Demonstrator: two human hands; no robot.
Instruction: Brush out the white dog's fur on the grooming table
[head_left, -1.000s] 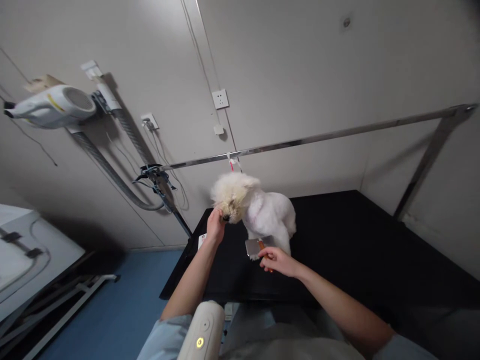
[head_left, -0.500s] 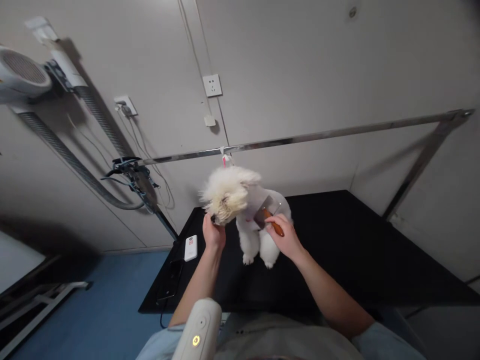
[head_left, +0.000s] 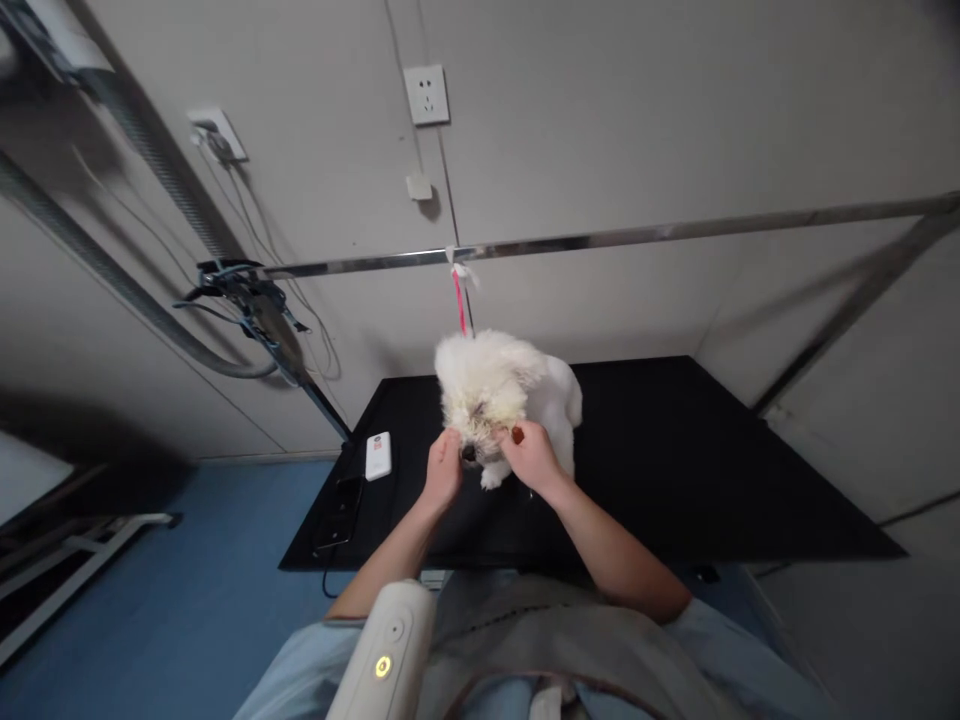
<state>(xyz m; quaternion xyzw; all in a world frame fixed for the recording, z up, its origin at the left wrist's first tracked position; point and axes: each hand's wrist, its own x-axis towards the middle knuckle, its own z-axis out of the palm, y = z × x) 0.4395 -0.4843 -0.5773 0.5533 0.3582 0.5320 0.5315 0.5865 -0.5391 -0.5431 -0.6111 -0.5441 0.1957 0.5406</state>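
A fluffy white dog (head_left: 487, 375) is on the black table, its head lowered and facing me. My left hand (head_left: 444, 468) is closed at one side of its muzzle, seemingly on the fur beside the black nose. On the muzzle's other side, my right hand (head_left: 534, 460) is closed around the slicker brush, and its fingertips touch the cheek fur. Only the brown handle end of the slicker brush (head_left: 517, 434) pokes out of the fist; its head is hidden.
A metal bar (head_left: 555, 252) crosses behind the dog, with a pink cord (head_left: 459, 300) hanging down from it. On the left of the black table (head_left: 712, 470) lie a white power bank (head_left: 379, 456) and a dark phone (head_left: 335, 530). A pale device (head_left: 390, 650) rises near my chest.
My right hand has left the dog's side with the brush and come to its face. The dog's head has turned toward me. My left hand has moved slightly right, and the view has tilted down.
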